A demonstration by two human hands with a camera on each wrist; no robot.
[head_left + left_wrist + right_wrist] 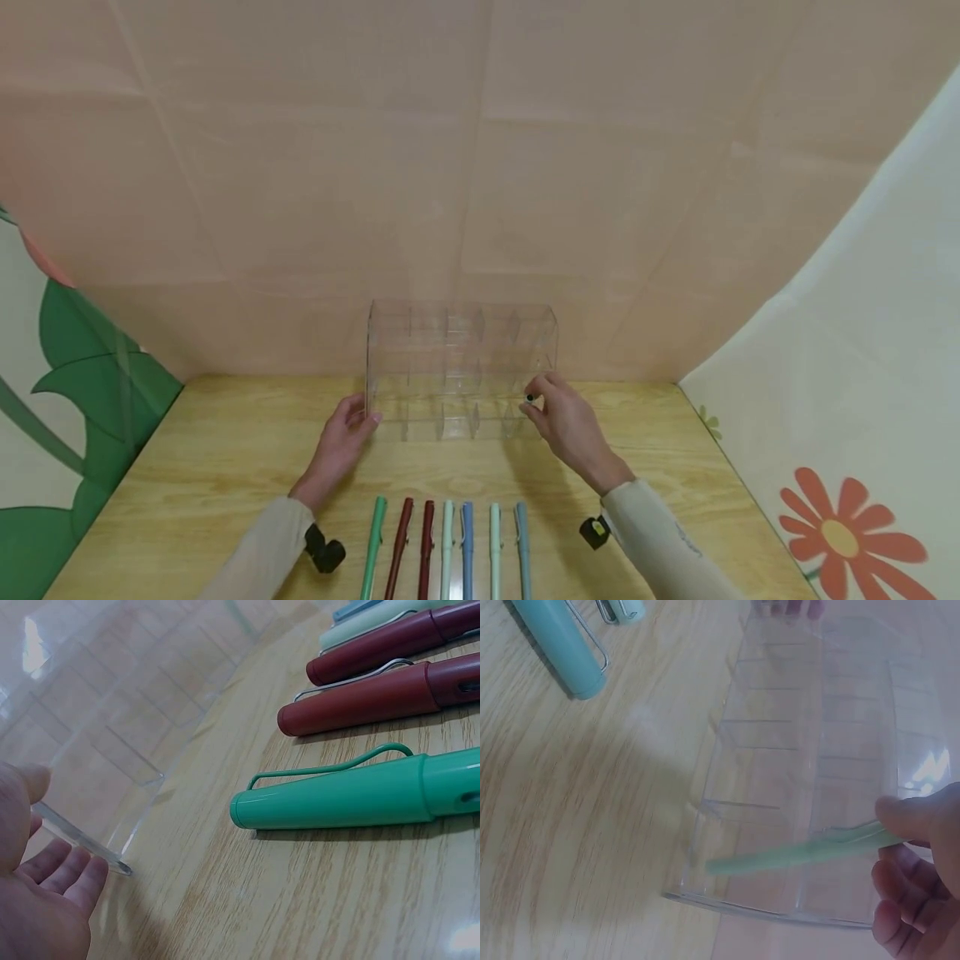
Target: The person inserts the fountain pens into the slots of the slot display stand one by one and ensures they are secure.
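Note:
A clear plastic organizer with several tiers of divided compartments stands upright at the back of the table. My left hand grips its left side panel, thumb in front and fingers around the edge, as the left wrist view also shows. At the right side, my right hand pinches a light green pen near its clip end. The pen slants across the organizer's right end, its far tip by the lowest front compartment; whether it is inside cannot be told. In the head view, the hand hides most of that pen.
Several pens lie in a row toward me: a green pen, two dark red pens, a pale green one, a blue pen, another pale green one and a teal pen. A pinkish sheet hangs behind the organizer.

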